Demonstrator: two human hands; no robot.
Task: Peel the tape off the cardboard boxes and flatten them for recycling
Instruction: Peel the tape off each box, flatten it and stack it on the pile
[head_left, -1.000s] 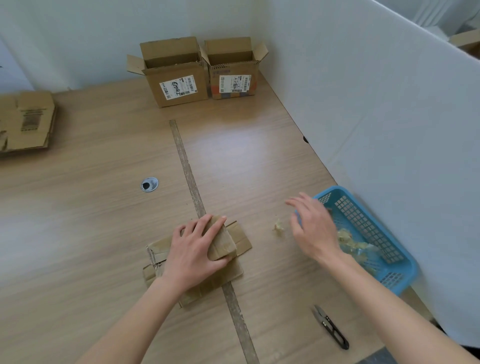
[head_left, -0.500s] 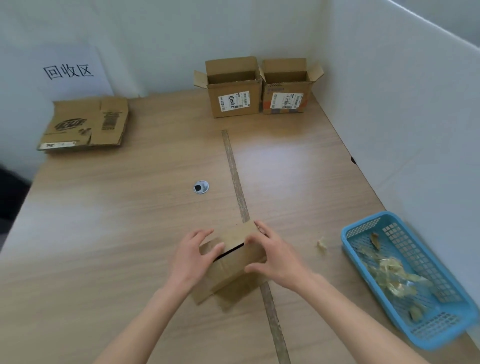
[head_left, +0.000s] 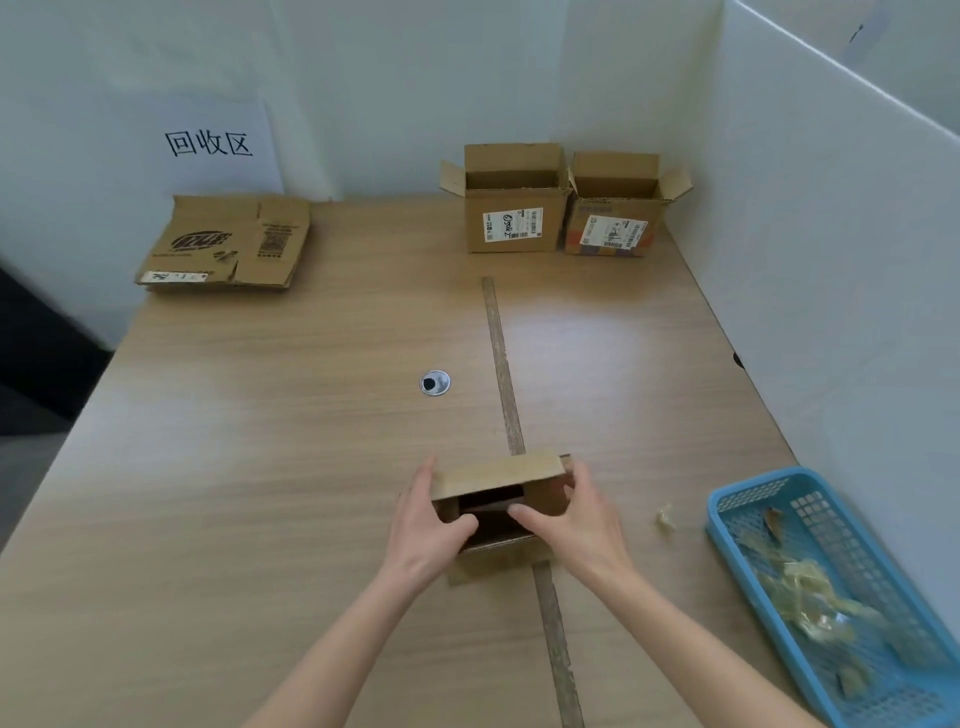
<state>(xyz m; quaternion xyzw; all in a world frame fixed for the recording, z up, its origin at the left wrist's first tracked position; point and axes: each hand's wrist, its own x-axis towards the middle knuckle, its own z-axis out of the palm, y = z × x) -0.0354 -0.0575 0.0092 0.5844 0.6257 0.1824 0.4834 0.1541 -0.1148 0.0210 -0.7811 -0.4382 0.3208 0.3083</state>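
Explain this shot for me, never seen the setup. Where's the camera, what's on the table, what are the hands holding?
No machine here: one camera worn on a person's head looks down at their bare hands. The left hand and right hand grip a small cardboard box, open towards the camera. On the wooden table: two open boxes at the back, flattened cardboard back left below a paper sign, a blue basket of peeled tape on the right, and one tape scrap beside it.

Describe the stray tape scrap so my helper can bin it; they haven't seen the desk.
Find the blue basket at the table's right edge. Just left of it, on bare wood, lies the tape scrap. It is the only crumpled yellowish bit outside the basket.
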